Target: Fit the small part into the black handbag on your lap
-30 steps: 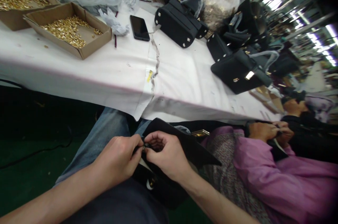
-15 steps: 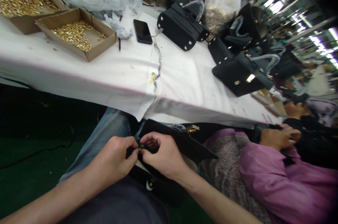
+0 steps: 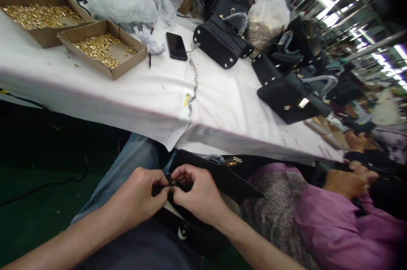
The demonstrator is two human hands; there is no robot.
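Note:
A black handbag point(image 3: 219, 174) with a gold clasp lies on the lap, its flap raised and a pale lining showing. Over its left end, my left hand point(image 3: 143, 189) pinches a small dark piece between thumb and forefinger. My right hand point(image 3: 199, 191) meets it fingertip to fingertip, pinching at the same small piece, which has a tiny metallic glint. Just what the piece is stays too small to tell. A second gold fitting point(image 3: 182, 232) shows on the bag's lower part, below my hands.
On the white-covered table point(image 3: 152, 100) are a cardboard tray point(image 3: 130, 66) of gold fittings, a larger tray point(image 3: 41, 34), a phone point(image 3: 177, 46), plastic bags and several black handbags point(image 3: 292, 96). A person in a pink sleeve point(image 3: 337, 223) sits close at the right.
The view has shifted a little, so the table and its contents appear lower and slightly to the right. Both hands keep their pinch at the bag. The neighbouring person's hands have moved slightly right.

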